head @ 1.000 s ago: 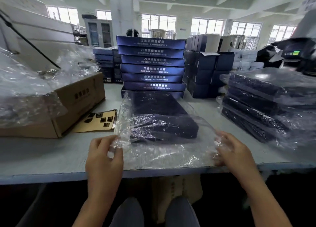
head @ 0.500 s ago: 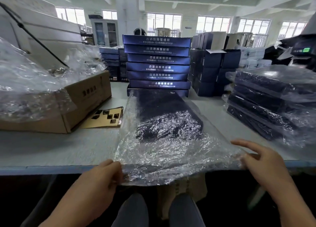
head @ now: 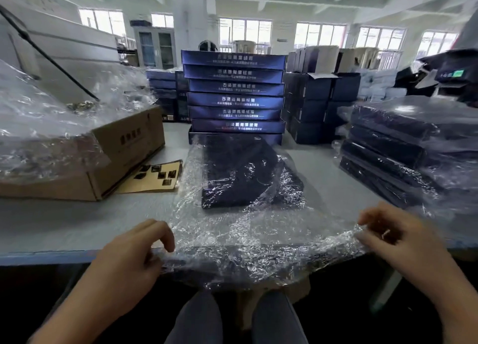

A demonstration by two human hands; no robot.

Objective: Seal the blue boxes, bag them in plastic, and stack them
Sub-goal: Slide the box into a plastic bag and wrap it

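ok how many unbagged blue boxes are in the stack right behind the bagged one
7, all in one stack at the table's far middle, one on another; the lowest box is partly hidden behind the bagged box. Others may be hidden behind.

white chinese print on sides of stacked blue boxes (head: 234, 100), starting 古法, rest blurred, dark characters on cardboard carton (head: 129, 147) unreadable

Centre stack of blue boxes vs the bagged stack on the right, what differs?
The centre stack is bare, with white print showing on its box sides; the right stack is wrapped in clear plastic. The centre stack stands taller than the right stack. Both are flat dark blue boxes piled on the grey table.
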